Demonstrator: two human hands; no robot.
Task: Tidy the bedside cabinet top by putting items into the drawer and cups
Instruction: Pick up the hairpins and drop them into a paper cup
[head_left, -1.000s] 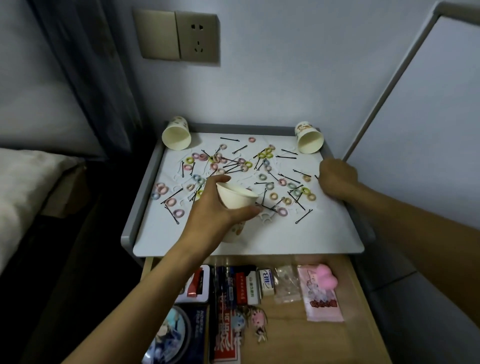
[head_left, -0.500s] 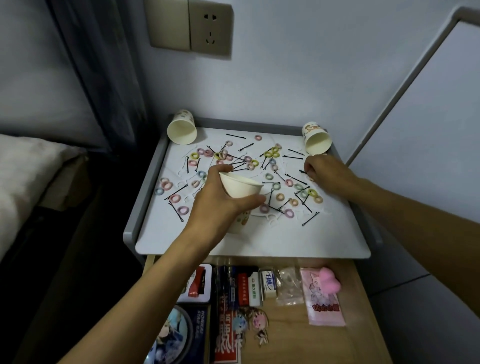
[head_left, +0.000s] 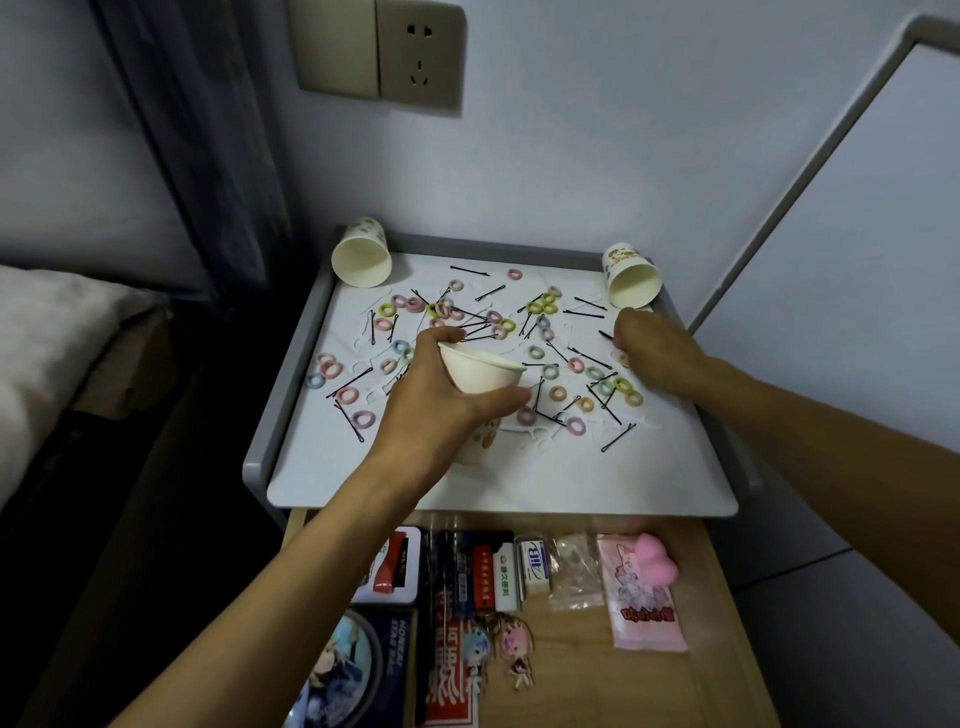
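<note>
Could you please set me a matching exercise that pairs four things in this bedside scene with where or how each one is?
Things:
1. left hand
2. rear left cup
3. pink puff
4. right hand

Places or states:
A. lying in the open drawer
B. tipped over, mouth toward the camera
C. gripping a white cup above the cabinet top
D. fingers curled on a black hairpin near the right edge

Pairs: 1-C, 2-B, 3-A, 4-D.
</note>
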